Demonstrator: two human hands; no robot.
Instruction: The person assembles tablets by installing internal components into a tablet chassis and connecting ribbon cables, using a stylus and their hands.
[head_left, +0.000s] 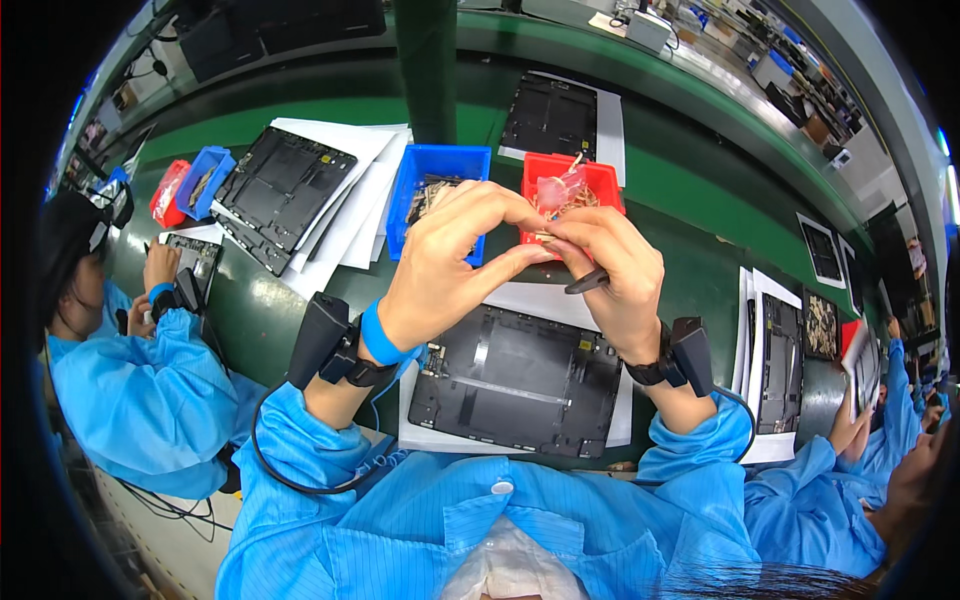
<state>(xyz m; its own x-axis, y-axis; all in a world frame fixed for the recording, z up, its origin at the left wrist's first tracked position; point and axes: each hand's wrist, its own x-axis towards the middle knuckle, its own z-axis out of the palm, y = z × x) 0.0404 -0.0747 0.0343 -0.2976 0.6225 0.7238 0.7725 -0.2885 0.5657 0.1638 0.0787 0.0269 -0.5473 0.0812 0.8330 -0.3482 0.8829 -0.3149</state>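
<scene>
Both your left hand (pixel 440 250) and right hand (pixel 622 268) pinch one small pale piece (pixel 544 237); right also grips a dark tool (pixel 587 281). Black panel (pixel 515 378) lies bodyward, long axis left-right.

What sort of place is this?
Most likely an electronics assembly line: there is a black tablet-like housing on white paper, a blue bin and a red bin of small parts on a green workbench, and co-workers on both sides.

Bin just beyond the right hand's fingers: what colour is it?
The bin is red; it shows best in the head view, the only one.
</scene>
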